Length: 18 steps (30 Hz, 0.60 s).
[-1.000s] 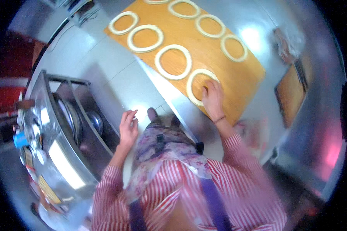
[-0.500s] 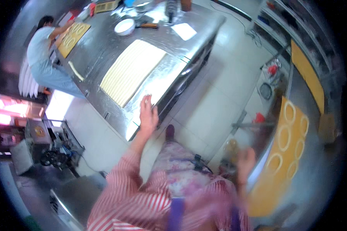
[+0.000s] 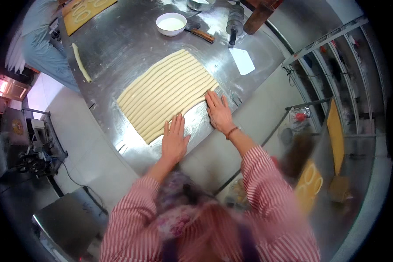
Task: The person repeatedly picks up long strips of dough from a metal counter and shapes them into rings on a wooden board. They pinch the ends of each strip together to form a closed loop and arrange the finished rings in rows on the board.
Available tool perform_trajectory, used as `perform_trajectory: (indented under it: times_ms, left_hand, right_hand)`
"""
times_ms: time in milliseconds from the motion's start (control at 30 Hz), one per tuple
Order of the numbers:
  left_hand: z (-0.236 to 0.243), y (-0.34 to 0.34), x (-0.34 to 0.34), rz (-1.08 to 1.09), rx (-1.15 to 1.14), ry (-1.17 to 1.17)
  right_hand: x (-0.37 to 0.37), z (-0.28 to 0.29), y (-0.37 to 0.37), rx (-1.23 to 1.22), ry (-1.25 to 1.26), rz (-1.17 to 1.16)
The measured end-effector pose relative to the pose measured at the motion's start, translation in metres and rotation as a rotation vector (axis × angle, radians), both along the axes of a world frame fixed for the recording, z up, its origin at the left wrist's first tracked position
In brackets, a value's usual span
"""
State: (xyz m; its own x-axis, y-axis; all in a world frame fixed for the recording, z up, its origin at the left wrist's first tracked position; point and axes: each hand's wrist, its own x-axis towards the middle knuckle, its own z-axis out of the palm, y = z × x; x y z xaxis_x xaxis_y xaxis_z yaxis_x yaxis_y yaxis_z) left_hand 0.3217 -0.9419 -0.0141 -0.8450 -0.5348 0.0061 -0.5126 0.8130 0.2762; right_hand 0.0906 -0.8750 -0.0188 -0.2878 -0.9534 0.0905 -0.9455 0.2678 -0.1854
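A sheet of pale dough strips (image 3: pixel 163 94), laid side by side in long rows, covers the middle of the metal table. My left hand (image 3: pixel 174 142) lies with fingers stretched out at the near strip's edge. Farther right, my right hand (image 3: pixel 220 113) rests its extended fingertips on the same strip near its right end. Between the two hands this near strip bows slightly away from me. Neither hand is closed round anything. A single dough strip (image 3: pixel 81 63) lies apart at the table's left side.
On the metal table (image 3: pixel 113 52) stand a white bowl (image 3: pixel 171 25), a wooden-handled scraper (image 3: pixel 201 35), a ridged roller (image 3: pixel 235 22) and a white plastic scraper (image 3: pixel 242 61). A co-worker (image 3: pixel 46 48) is by a board of dough rings (image 3: pixel 88 12). Another ring board (image 3: pixel 309 183) lies behind my right arm.
My view has turned toward the table. My right hand has come over from the ring board at the right to the dough strips, and my left hand now touches the near edge.
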Motion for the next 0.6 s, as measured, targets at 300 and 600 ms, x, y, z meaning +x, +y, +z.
perform_trajectory:
  times_ms: [300,600]
  left_hand:
    - [0.004,0.004,0.041,0.111,0.105,0.325]
    - [0.021,-0.028,0.039,-0.032,0.236,0.307]
  right_hand:
    - [0.007,0.024,-0.012,-0.193,0.068,0.272]
    - [-0.012,0.04,0.072,0.009,-0.135,0.217]
